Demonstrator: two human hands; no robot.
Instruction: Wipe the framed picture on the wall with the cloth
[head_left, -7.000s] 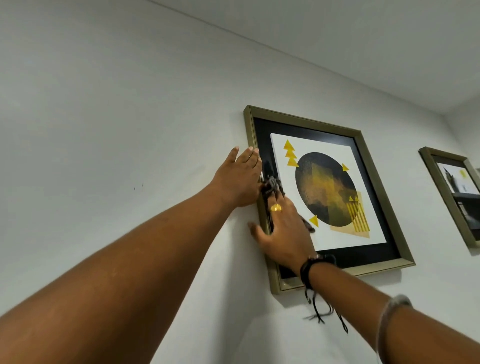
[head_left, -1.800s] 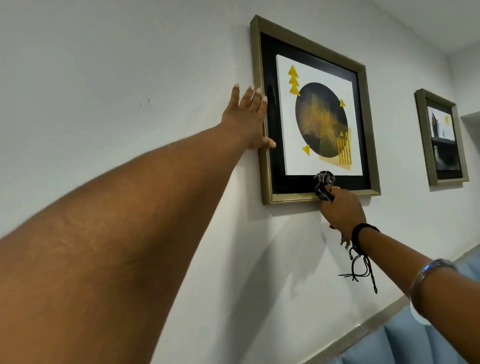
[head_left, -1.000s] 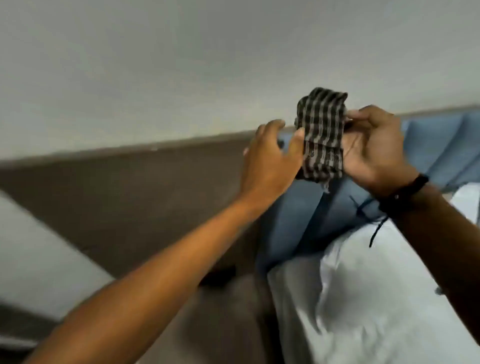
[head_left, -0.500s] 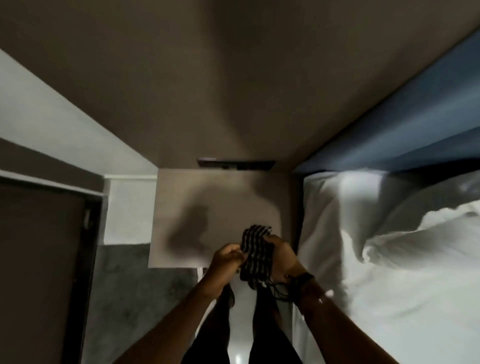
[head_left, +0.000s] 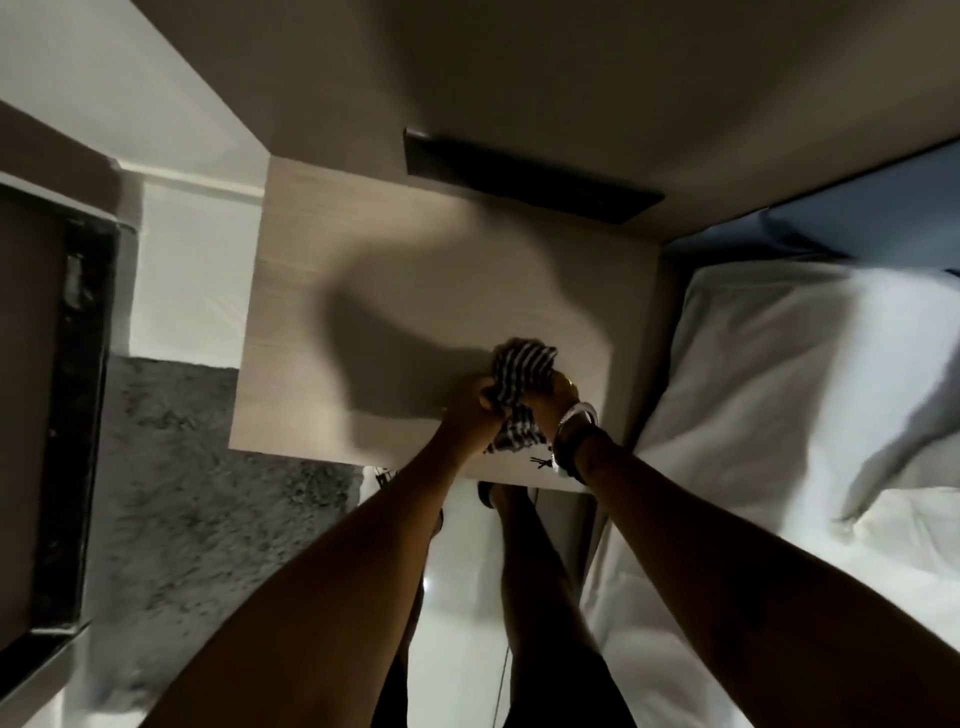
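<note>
A black-and-white checked cloth is bunched between both of my hands, low over the near right part of a light wooden bedside table. My left hand grips its left side. My right hand, with a ring and wrist bands, grips its right side. The framed picture is out of view; I am looking straight down.
A bed with white sheets lies right of the table, with a blue headboard behind it. A dark panel sits on the wall above the table. A grey rug and a dark-framed door are at left. My legs stand on the white floor.
My view dropped from the picture on the wall to the bedside table. Both hands left the frame and came together on the cloth, which now sits lower over the table.
</note>
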